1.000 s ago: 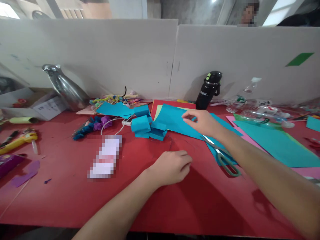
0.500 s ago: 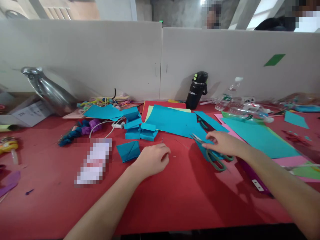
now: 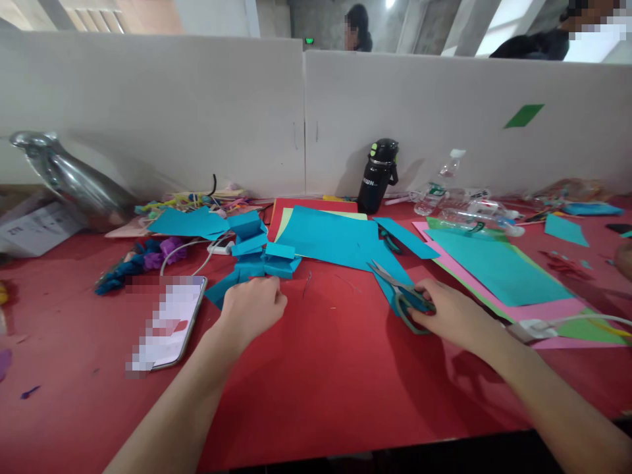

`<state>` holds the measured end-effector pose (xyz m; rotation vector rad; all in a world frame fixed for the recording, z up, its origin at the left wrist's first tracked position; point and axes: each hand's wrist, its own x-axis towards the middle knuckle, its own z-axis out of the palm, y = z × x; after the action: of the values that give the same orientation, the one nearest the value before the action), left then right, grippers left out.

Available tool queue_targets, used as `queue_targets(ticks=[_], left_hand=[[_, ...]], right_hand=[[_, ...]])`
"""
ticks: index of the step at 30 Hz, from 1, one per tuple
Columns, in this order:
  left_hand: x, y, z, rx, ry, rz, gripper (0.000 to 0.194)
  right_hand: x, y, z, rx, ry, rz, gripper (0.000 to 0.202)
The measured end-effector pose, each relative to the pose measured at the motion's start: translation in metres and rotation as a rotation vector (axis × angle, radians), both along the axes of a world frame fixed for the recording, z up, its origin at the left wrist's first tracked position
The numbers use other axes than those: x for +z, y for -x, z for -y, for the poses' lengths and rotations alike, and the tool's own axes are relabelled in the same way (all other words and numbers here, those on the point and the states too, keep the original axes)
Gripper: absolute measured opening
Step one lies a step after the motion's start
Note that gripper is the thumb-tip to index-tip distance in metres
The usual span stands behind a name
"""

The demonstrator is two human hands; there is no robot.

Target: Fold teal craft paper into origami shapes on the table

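My right hand (image 3: 447, 309) grips green-handled scissors (image 3: 402, 289), fingers at the handle loops. The slightly parted blades point up and left over a blue paper strip (image 3: 390, 283). My left hand (image 3: 254, 304) is closed, knuckles up, in front of a folded blue paper piece (image 3: 217, 288), covering much of it. Whether anything is between those fingers is hidden. Just behind stand several folded blue paper shapes (image 3: 281, 259). A large blue sheet (image 3: 326, 234) lies over red and pale green sheets in the middle.
A phone (image 3: 180, 316) lies left of my left forearm. A metal jug (image 3: 74, 181), a black bottle (image 3: 378, 174) and clear plastic bottles (image 3: 439, 187) stand or lie toward the white partition (image 3: 197, 112). Coloured sheets (image 3: 498, 263) and a white cable (image 3: 582, 320) lie at right.
My left hand has moved left to the folded blue paper piece. My right fingers have closed around the scissors' handles, and the scissors have shifted slightly. The view has turned a little right.
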<state>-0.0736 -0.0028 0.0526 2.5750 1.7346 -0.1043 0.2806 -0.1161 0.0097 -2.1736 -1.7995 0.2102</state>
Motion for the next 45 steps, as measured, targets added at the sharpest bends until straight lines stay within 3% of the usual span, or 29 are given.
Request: queue_targets(ticks=[3, 8, 12, 16, 20, 26, 31, 45], left_hand=[[-0.001, -0.008, 0.003, -0.037, -0.127, 0.138, 0.022], [-0.013, -0.027, 0.007, -0.368, -0.132, 0.425, 0.02], [-0.018, -0.048, 0.003, -0.459, -0.148, 0.357, 0.026], [-0.01, -0.082, -0.017, -0.417, -0.163, 0.168, 0.033], [-0.006, -0.115, -0.055, -0.406, -0.095, 0.123, 0.048], [-0.009, -0.133, -0.095, -0.473, 0.016, 0.102, 0.056], [-0.009, -0.135, -0.095, -0.398, 0.025, 0.06, 0.031], [-0.013, -0.139, -0.093, -0.408, -0.016, 0.057, 0.033]], right_hand=[[0.001, -0.001, -0.002, -0.039, 0.077, -0.013, 0.018], [0.008, -0.006, 0.0, -0.063, 0.012, -0.116, 0.013], [0.008, -0.006, 0.002, -0.067, -0.035, -0.377, 0.027], [0.0, -0.006, -0.004, -0.056, -0.031, -0.502, 0.026], [-0.01, -0.011, -0.012, -0.094, -0.083, -0.534, 0.02], [-0.007, -0.011, -0.012, -0.085, -0.093, -0.529, 0.02], [-0.003, -0.01, -0.012, -0.073, -0.081, -0.547, 0.019], [-0.007, -0.013, -0.017, -0.062, -0.091, -0.563, 0.018]])
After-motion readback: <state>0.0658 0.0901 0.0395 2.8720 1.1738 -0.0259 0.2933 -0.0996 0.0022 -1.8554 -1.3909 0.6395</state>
